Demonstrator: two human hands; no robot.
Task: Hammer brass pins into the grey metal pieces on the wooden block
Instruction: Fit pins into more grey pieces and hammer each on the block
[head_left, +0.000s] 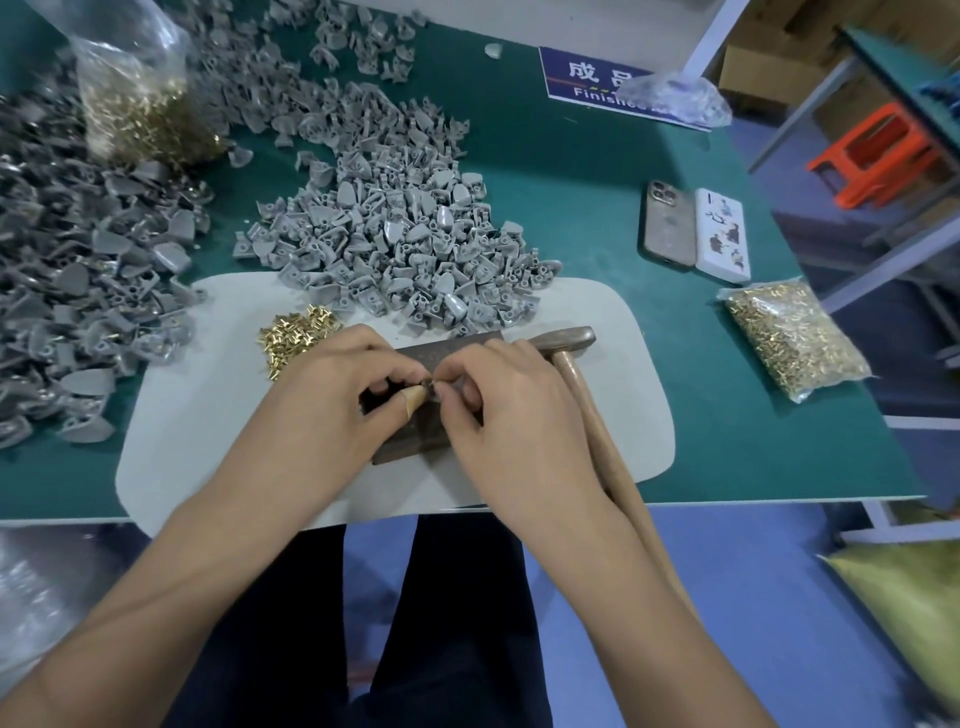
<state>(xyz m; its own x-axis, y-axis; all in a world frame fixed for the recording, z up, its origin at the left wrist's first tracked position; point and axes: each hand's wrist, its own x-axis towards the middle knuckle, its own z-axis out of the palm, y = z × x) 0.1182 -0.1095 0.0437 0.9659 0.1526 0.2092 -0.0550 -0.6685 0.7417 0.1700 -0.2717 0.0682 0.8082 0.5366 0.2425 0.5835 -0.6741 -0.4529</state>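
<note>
At the centre of the frame the left hand (337, 384) and right hand (511, 410) meet over a dark wooden block (415, 431) that lies on a pale grey rounded mat (208, 415). Each grip is narrow, fingertips pinching a small grey metal piece (430, 387) between them above the block; a tan bandage wraps the left thumb. A wooden-handled hammer (576, 364) lies under the right wrist, its head just right of the block. Just left of the hands sits a loose heap of short brass pins (293, 332). Beyond, a large pile of grey metal pieces (405, 244) spreads across the green surface (571, 171). Two phones (693, 228) lie at right, near a clear bag of brass pins (795, 338).
</note>
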